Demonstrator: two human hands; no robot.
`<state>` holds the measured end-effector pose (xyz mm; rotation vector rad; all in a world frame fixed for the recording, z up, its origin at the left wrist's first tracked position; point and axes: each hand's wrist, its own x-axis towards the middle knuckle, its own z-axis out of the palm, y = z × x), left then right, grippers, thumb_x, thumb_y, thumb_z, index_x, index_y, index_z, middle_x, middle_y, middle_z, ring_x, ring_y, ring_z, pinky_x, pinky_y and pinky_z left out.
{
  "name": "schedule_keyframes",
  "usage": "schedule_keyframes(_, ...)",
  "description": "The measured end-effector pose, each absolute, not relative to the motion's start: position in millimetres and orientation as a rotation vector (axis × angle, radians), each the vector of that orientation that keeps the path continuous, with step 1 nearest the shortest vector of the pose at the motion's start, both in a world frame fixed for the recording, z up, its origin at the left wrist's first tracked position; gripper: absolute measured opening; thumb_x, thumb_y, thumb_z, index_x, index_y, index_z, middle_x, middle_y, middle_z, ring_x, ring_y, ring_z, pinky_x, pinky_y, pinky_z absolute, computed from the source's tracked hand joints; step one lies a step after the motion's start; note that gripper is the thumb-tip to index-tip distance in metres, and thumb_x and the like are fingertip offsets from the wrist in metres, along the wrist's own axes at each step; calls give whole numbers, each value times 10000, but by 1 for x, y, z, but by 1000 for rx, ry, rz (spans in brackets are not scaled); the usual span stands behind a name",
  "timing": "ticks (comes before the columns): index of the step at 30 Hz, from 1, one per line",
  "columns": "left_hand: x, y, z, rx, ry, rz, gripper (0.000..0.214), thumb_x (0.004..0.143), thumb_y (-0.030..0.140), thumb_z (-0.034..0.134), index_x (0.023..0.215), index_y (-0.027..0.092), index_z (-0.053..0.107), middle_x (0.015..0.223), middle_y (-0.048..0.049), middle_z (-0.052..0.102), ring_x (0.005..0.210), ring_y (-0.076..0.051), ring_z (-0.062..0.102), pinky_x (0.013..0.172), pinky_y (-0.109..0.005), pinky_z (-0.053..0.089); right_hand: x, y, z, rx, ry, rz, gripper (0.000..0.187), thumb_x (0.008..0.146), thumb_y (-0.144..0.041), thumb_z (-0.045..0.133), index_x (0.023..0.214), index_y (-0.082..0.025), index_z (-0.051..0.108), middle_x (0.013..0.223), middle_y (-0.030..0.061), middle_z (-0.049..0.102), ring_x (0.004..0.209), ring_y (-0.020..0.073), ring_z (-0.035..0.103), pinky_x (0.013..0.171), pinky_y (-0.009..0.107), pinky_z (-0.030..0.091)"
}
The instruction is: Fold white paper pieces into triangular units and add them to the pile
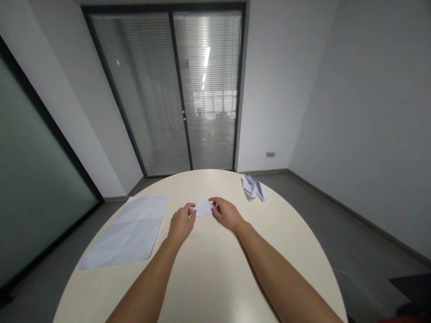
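Note:
A small folded piece of white paper (203, 208) lies on the cream round table (208, 278), between my two hands. My left hand (181, 223) pinches its left edge with curled fingers. My right hand (226, 212) presses on its right edge, fingers bent onto the paper. Both forearms reach in from the bottom of the view.
A large creased white sheet (128, 231) lies flat on the table's left side. A folded paper shape (253, 186) rests near the far right rim. Beyond the table are sliding glass doors with blinds (175, 89), grey floor and white walls.

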<state>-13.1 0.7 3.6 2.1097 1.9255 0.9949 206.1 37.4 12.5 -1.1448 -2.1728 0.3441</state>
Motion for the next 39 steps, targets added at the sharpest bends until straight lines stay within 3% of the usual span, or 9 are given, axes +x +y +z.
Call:
schedule_keyframes(6, -12, 0, 2, 2137, 1873, 1002, 332, 920, 201, 551, 1247, 212, 608, 967, -54, 722, 818, -189, 663, 714, -274, 450, 207, 42, 6, -1021, -2246, 293, 360, 902, -132, 569, 1212, -236, 720, 1257, 85, 662, 1117, 218, 623, 968, 326, 473)
schedule_keyframes(12, -12, 2, -2, 2315, 1796, 1000, 369, 890, 131, 546, 1228, 190, 679, 1211, -120, 679, 1070, -240, 661, 970, -370, 506, 205, 42, 6, -959, -2305, 249, 286, 913, -181, 591, 1122, -217, 782, 1180, 100, 723, 1111, 244, 629, 1006, 380, 470)
schedule_keyframes(18, -10, 4, -6, 2498, 1683, 802, 577, 791, -21, 478, 1285, 183, 693, 1407, -101, 629, 1311, -262, 552, 1168, -439, 407, 204, 40, 10, -861, -2358, 266, 255, 901, -222, 639, 1105, -215, 793, 1160, 94, 752, 1092, 241, 658, 1017, 364, 466)
schedule_keyframes(27, -5, 1, -2, 2545, 1773, 686, 458, 926, 119, 468, 1336, 169, 666, 1443, -104, 610, 1340, -280, 535, 1182, -469, 390, 202, 40, 11, -874, -2464, 170, 264, 955, -259, 589, 1128, -231, 788, 1220, 75, 743, 1100, 241, 658, 1009, 367, 457)
schedule_keyframes(39, -5, -2, -5, 2496, 1806, 689, 413, 961, 272, 510, 1340, 196, 655, 1449, -126, 593, 1374, -305, 498, 1174, -519, 354, 205, 38, 17, -1030, -2436, 104, 275, 954, -236, 566, 1102, -208, 795, 1216, 93, 744, 1139, 239, 656, 1048, 354, 434)
